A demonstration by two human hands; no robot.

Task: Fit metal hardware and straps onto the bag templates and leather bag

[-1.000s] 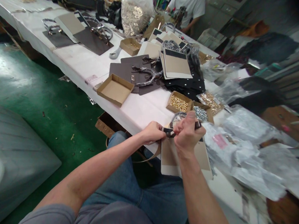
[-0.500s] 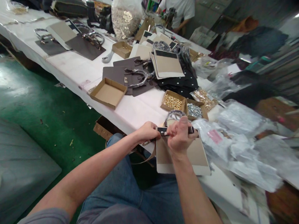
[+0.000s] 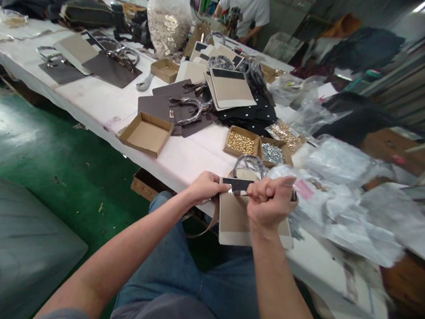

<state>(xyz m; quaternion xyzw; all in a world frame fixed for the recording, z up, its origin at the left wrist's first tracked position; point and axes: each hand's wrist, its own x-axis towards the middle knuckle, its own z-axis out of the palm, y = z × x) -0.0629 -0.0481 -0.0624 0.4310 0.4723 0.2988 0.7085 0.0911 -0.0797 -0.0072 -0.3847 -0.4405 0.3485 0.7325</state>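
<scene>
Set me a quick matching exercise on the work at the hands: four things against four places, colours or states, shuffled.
Things
1. Left hand
2. Right hand
3. Panel
4. Silvery pieces

Descriptions
A. In a cardboard box, next to gold-coloured pieces
B. Mostly beige, with a dark strip near its far edge
C. Curled into a fist
D. At the upper left corner of the panel

Right pairs: 1-D, 2-C, 3-B, 4-A.

1. A long white-covered table [image 3: 197, 156] stretches beyond the right fingers [image 3: 260, 190].
2. Just beyond them: brown cardboard box [image 3: 230, 152] of small gold-coloured pieces [image 3: 240, 142].
3. Farther, leftward: shallow brown cardboard tray [image 3: 146, 134].
4. Right of them: crumpled whitish plastic bags [image 3: 338, 208].
</scene>
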